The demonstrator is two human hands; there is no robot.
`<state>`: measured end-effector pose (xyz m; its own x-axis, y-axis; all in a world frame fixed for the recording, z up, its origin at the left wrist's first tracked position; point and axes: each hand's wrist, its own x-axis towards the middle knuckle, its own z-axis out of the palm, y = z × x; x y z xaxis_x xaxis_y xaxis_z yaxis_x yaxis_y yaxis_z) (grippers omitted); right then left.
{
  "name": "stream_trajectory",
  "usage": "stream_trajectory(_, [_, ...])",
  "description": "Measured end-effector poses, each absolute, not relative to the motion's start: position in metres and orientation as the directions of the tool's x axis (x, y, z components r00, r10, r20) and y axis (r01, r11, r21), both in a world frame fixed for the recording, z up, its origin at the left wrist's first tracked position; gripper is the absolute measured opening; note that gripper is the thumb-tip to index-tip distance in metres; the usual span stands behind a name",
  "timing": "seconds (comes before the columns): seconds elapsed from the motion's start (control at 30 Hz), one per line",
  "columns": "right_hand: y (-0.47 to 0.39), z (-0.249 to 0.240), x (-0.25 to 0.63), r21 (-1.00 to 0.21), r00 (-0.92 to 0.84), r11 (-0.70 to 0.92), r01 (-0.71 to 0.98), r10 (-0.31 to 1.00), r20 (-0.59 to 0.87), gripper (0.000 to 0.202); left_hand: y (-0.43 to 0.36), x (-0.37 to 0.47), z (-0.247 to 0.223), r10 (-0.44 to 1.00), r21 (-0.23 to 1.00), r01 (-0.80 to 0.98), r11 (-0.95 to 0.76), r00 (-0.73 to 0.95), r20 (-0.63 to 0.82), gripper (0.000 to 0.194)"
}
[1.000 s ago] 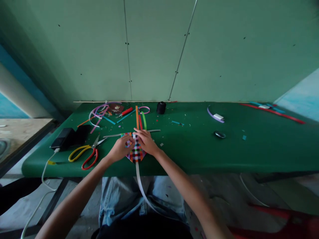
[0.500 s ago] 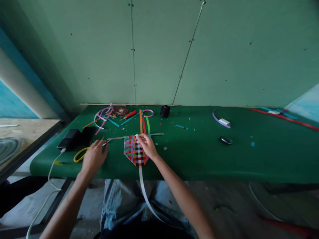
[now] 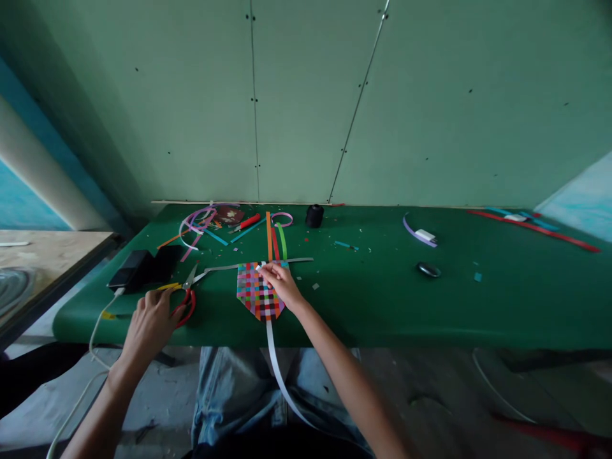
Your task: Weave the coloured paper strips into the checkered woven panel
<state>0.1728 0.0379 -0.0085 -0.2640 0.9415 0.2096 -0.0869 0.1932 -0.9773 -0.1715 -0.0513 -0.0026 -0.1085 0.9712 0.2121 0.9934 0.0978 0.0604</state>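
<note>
A flat woven piece of coloured strips (image 3: 251, 296) lies near the table's front edge. My right hand (image 3: 282, 284) rests over its upper part, with thumb and fingers pinched on the short white end of a strip (image 3: 259, 268). A long white strip (image 3: 273, 357) trails from its lower point over my lap. To the left, my left hand (image 3: 153, 319) is at the handles of a pair of scissors (image 3: 190, 280), thumb by the red loop and fingers by the yellow one. The blades are spread, tips toward a grey strip (image 3: 222, 268) leaving the weave's side.
Loose coloured strips (image 3: 205, 223), a red-handled cutter (image 3: 250, 221) and a black spool (image 3: 314, 215) lie toward the wall. A black box with a white cable (image 3: 131, 271) stands at left. A dark mouse-shaped object (image 3: 428, 269) and a red strip (image 3: 535, 231) lie at right.
My left hand has moved left and toward me, and the scissors' spread blades and red handle now show. My right hand stays at the weave, its pinch slightly lower.
</note>
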Motion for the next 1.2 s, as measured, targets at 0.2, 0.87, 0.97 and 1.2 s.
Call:
stream_trajectory(0.2, [0.038, -0.008, 0.173, -0.981, -0.259, 0.167, -0.101, 0.948, 0.188, 0.041, -0.050, -0.174, 0.000, 0.970, 0.011, 0.980, 0.199, -0.199, 0.141, 0.065])
stream_trajectory(0.87, [0.039, -0.013, 0.174, -0.981, -0.197, 0.122, -0.152, 0.969, 0.151, 0.037, -0.049, -0.064, 0.060, 0.991, 0.474, 0.870, -0.134, 0.133, 0.036, 0.042])
stream_trajectory(0.97, [0.042, -0.019, 0.174, -0.966, -0.203, 0.107, -0.234, 0.967, 0.156, 0.036, -0.046, -0.045, 0.070, 0.988, 0.240, 0.962, -0.132, 0.148, -0.050, 0.045])
stream_trajectory(1.2, [0.043, -0.020, 0.172, -0.929, -0.193, 0.075, -0.363, 0.969, 0.154, 0.029, -0.040, -0.023, 0.092, 0.954, 0.119, 0.975, -0.189, 0.211, -0.214, 0.050])
